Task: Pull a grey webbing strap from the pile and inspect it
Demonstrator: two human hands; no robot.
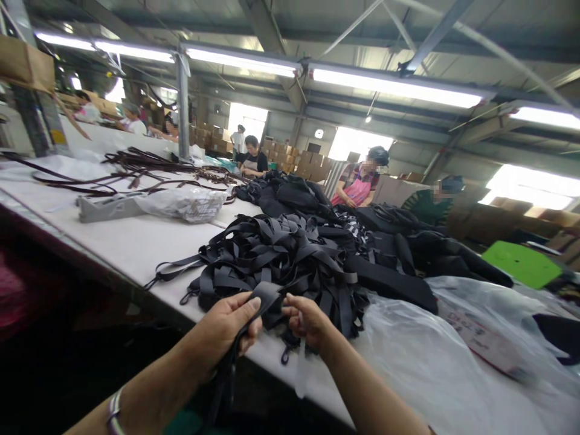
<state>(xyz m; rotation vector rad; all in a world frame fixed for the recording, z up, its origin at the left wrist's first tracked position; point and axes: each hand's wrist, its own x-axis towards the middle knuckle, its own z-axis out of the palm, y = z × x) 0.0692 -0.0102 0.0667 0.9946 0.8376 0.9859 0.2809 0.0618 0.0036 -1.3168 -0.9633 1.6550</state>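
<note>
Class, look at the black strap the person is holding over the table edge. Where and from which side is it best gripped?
Grip the black strap on its flat end section, which the left hand and right hand pinch. Come from the near table edge: there it lies free of the tangled strap pile behind.

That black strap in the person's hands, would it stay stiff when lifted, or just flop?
Probably floppy: the black strap bends between the left hand and right hand and hangs down below them. It looks light, pinched by fingertips alone. Pulling it may drag neighbours, since the pile of straps lies tangled.
</note>
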